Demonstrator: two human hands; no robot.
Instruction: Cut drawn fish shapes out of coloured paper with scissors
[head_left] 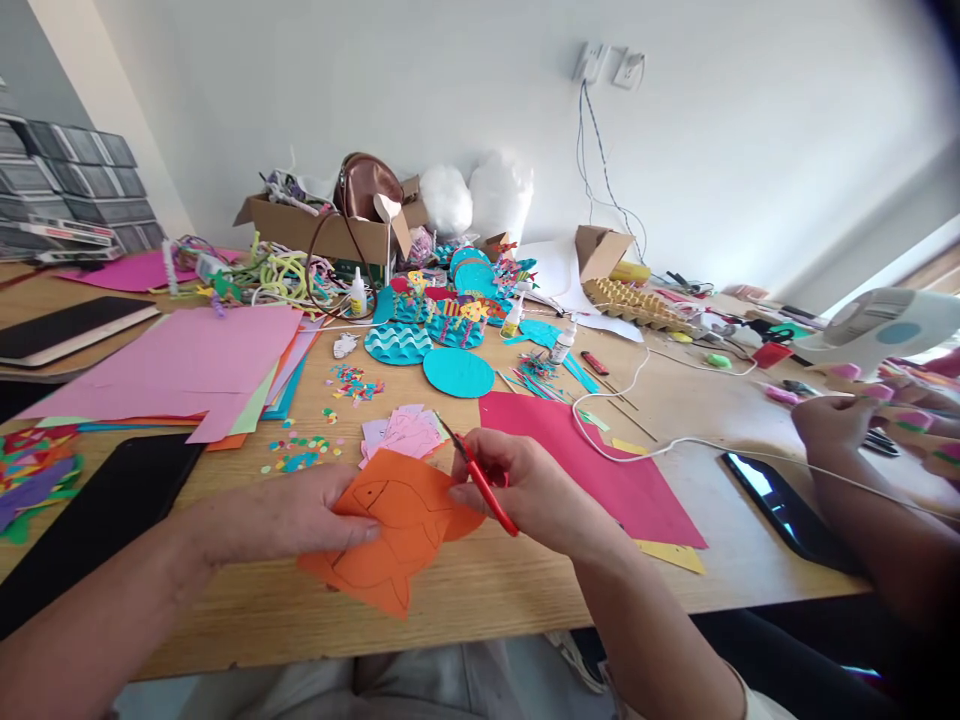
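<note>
My left hand (330,520) is closed on a piece of orange paper (401,535), thumb on top. Fish outlines are drawn on the paper in dark lines. Red-handled scissors (487,488) are gripped in my right hand (529,490), their blades pointing up and away to the left, just beyond the paper's upper edge. The right fingertips also touch the orange paper at its right side. Just behind the paper lies a small pile of pink cut-outs (409,430) with drawn lines. A large red sheet (592,470) is to the right of my right hand.
Stacked coloured paper (180,360) and a dark phone (142,490) lie at left. Turquoise card pieces (459,373), glue bottles (358,292) and confetti (304,450) cover the middle. A white cable (637,452) crosses toward another phone (787,510). Another person's hands (840,420) work at right.
</note>
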